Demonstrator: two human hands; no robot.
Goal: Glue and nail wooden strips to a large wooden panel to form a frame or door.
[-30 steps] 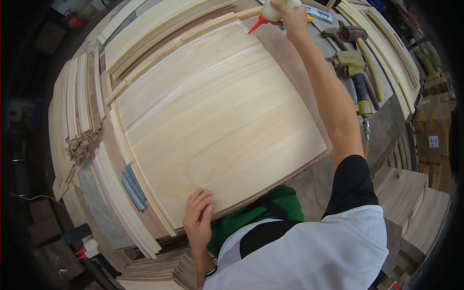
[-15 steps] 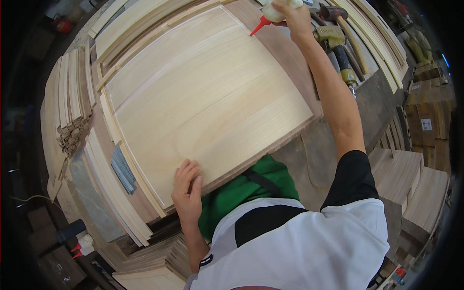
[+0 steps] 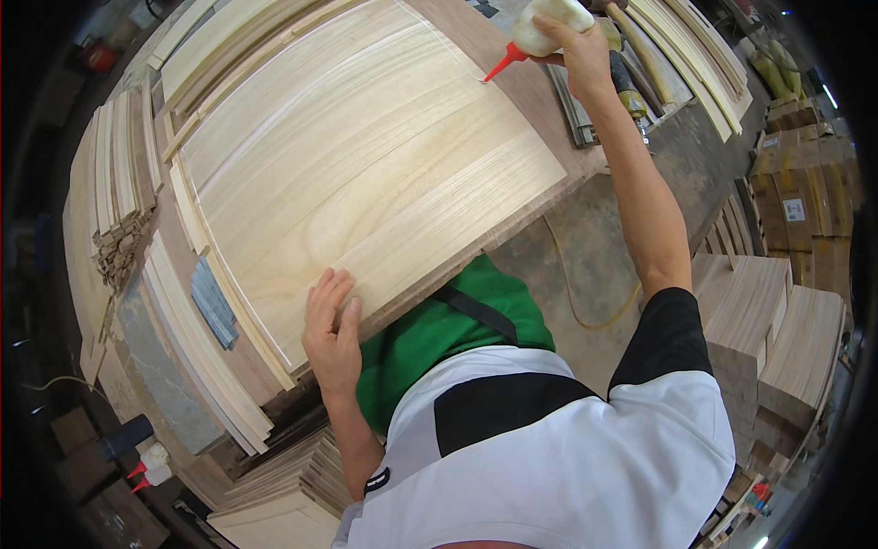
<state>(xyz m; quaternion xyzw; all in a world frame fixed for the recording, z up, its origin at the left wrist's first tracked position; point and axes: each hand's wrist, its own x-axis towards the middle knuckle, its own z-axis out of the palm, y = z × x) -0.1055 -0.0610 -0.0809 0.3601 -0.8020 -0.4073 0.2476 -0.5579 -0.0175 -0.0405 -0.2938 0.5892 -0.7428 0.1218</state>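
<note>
A pale wooden panel (image 3: 366, 174) lies before me, with thin white glue lines along its left and far edges and partway down the right edge. My right hand (image 3: 583, 57) is wrapped around a white glue bottle (image 3: 554, 20), tipped so that its red nozzle (image 3: 506, 62) points down at the panel's right edge. The nozzle tip meets the end of the white line there. At the near edge, close to the near left corner, my left hand (image 3: 331, 325) rests flat on the panel, fingers extended and holding nothing.
Wooden strips (image 3: 119, 174) are stacked at left, beside grey-blue staple strips (image 3: 213, 302). A mallet (image 3: 640, 50) and an air nailer (image 3: 626, 87) lie at far right. Wood blocks (image 3: 745, 306) and cardboard boxes (image 3: 800, 192) stand at right. More glue bottles (image 3: 155, 462) sit lower left.
My right hand has drawn the nozzle along the panel's right edge toward me, and the white line has lengthened. The view has shifted a little; my left hand stays on the panel.
</note>
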